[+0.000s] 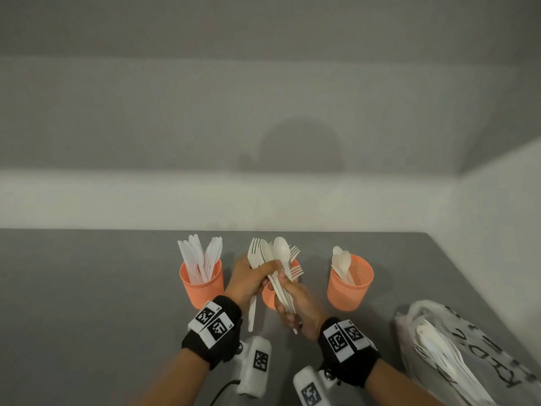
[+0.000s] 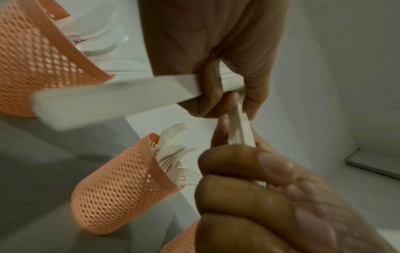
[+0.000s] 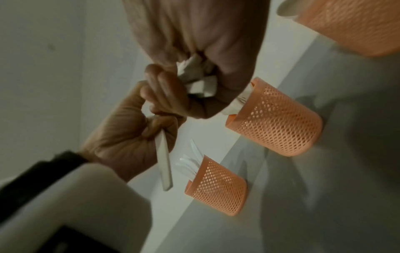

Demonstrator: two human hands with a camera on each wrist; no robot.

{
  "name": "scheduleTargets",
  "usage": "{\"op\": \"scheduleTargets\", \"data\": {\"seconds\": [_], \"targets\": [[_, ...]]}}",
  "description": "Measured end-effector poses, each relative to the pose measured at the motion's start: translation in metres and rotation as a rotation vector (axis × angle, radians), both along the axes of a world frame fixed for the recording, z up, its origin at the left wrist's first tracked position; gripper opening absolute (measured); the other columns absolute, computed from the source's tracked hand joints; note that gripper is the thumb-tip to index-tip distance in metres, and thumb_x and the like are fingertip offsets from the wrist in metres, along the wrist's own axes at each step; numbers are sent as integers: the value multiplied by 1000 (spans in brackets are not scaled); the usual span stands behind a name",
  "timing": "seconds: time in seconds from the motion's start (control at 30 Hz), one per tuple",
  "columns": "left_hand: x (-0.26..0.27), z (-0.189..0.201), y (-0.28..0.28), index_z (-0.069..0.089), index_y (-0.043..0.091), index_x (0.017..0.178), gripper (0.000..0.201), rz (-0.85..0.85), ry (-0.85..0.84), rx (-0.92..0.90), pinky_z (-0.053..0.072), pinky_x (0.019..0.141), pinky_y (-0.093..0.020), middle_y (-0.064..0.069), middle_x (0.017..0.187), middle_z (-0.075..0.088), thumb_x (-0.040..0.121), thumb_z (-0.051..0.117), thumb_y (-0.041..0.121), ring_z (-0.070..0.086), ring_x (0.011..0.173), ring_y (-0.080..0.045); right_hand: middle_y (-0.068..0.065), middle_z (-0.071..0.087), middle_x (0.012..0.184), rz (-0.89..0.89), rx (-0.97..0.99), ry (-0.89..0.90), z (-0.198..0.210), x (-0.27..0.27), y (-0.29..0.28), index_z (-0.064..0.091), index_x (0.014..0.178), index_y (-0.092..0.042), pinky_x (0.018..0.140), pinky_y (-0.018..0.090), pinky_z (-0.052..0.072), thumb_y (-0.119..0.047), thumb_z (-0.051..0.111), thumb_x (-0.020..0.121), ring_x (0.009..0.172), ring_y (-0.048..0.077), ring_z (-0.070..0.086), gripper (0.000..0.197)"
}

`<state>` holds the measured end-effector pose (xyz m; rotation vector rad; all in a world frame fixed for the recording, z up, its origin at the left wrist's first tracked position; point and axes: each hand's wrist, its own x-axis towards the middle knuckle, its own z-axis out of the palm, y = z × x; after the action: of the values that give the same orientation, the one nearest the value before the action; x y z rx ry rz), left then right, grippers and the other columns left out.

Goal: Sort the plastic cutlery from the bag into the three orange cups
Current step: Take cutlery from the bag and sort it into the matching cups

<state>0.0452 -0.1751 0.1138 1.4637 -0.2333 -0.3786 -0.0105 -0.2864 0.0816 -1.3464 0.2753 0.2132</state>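
Three orange mesh cups stand in a row: the left cup (image 1: 202, 285) holds white knives, the middle cup (image 1: 268, 300) holds forks and sits mostly behind my hands, the right cup (image 1: 349, 285) holds spoons. My right hand (image 1: 292, 303) grips a bundle of cutlery (image 1: 281, 253) upright over the middle cup; a spoon and a knife show in it. My left hand (image 1: 251, 276) grips a single fork (image 1: 253, 254) beside the bundle, its handle (image 2: 103, 102) hanging below the fist. In the right wrist view the bundle's handles (image 3: 199, 82) sit inside my curled fingers.
A white plastic bag (image 1: 456, 347) with black lettering lies at the right front on the grey table (image 1: 87, 288), more white cutlery inside. A pale wall runs close behind the cups and along the right side.
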Motion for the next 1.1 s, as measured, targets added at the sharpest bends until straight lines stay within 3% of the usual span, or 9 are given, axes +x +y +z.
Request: {"op": "scheduleTargets", "data": {"seconds": [0.17, 0.33, 0.47, 0.57, 0.73, 0.9, 1.03, 1.1], "targets": [[1, 0, -5, 58, 8, 76, 9, 107, -65, 77, 36, 37, -10, 1, 54, 54, 83, 61, 3, 49, 33, 1, -4, 51, 47, 28, -18, -24, -1, 1, 1, 53, 103, -12, 31, 13, 26, -54, 38, 92, 27, 4, 31, 46], [1, -1, -6, 57, 11, 66, 22, 106, -15, 44, 35, 36, -13, 7, 39, 52, 82, 69, 19, 45, 31, -1, -6, 44, 45, 52, 6, -16, 5, -1, 0, 55, 94, -17, 31, 14, 27, -54, 40, 91, 29, 3, 30, 39], [5, -1, -5, 55, 10, 61, 35, 74, 4, 49, 30, 37, -16, 2, 39, 43, 86, 62, 34, 37, 32, -7, -4, 53, 50, 47, 40, -73, 8, -3, -5, 58, 99, -14, 31, 13, 26, -46, 40, 93, 29, 2, 34, 37], [7, -1, -5, 54, 9, 65, 31, 49, 41, 27, 26, 34, -15, -1, 43, 40, 89, 59, 29, 32, 31, -6, -1, 60, 53, 18, -56, -91, 6, -5, -6, 57, 109, -11, 32, 14, 27, -43, 40, 95, 29, 4, 36, 39], [3, 7, -9, 55, 6, 83, 17, -55, 68, -6, 27, 32, -14, 3, 40, 45, 90, 58, 22, 34, 31, -5, 4, 63, 58, 72, -288, -127, 9, -15, -11, 53, 123, -17, 34, 16, 29, -43, 36, 97, 31, 7, 38, 41], [0, 15, -19, 54, -1, 91, 22, -142, 29, 6, 26, 33, -16, -9, 48, 48, 87, 61, 19, 35, 30, -10, -2, 62, 51, 152, -271, -111, 19, -20, -29, 62, 108, -16, 35, 17, 36, -52, 28, 92, 32, 7, 45, 52], [-1, 19, -33, 53, 4, 94, 9, -126, 2, 4, 36, 36, -16, 5, 39, 50, 91, 55, 13, 42, 32, -7, 3, 65, 57, 83, -234, -106, 25, -22, -43, 63, 102, -16, 34, 18, 40, -48, 28, 96, 34, 10, 50, 48], [1, 17, -41, 53, 7, 92, 4, -69, -11, 6, 41, 40, -14, 6, 48, 57, 93, 51, 11, 52, 38, -3, 5, 65, 60, 12, -255, -149, 26, -22, -48, 62, 98, -21, 34, 19, 39, -46, 32, 96, 34, 12, 50, 39]]}}
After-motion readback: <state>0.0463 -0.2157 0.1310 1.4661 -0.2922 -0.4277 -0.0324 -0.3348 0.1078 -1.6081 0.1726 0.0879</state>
